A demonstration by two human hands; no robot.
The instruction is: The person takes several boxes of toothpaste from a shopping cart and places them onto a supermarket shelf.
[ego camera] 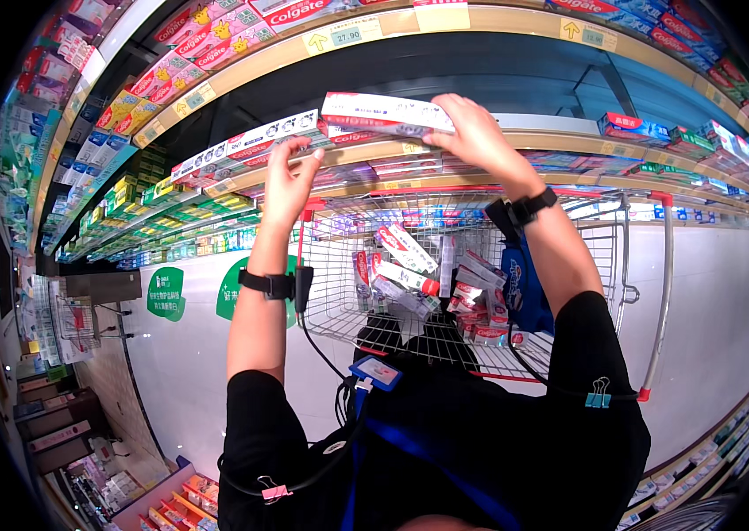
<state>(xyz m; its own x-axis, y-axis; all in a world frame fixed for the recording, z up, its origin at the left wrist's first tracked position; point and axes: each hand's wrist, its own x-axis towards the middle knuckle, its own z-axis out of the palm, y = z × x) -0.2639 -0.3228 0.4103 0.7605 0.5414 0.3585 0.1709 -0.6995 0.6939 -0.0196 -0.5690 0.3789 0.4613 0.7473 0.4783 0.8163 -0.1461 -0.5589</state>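
Note:
My right hand (474,133) grips the right end of a white and red Colgate toothpaste box (384,113) at the middle shelf. The box lies lengthwise over the shelf's front, its left end close to a row of white and red toothpaste boxes (248,143). In front of that row is my left hand (291,169), thumb and fingers apart, with nothing between them. Whether its fingertips touch the boxes I cannot tell. Below both hands stands a wire shopping cart (328,299) with several loose toothpaste boxes (408,249) inside.
An upper shelf edge (388,26) with price tags runs above my hands. More toothpaste boxes (633,127) stand on the shelf to the right. The cart's handle (663,292) rises at the right, and a blue bag (524,285) lies in the cart. Cables hang from both wrist straps.

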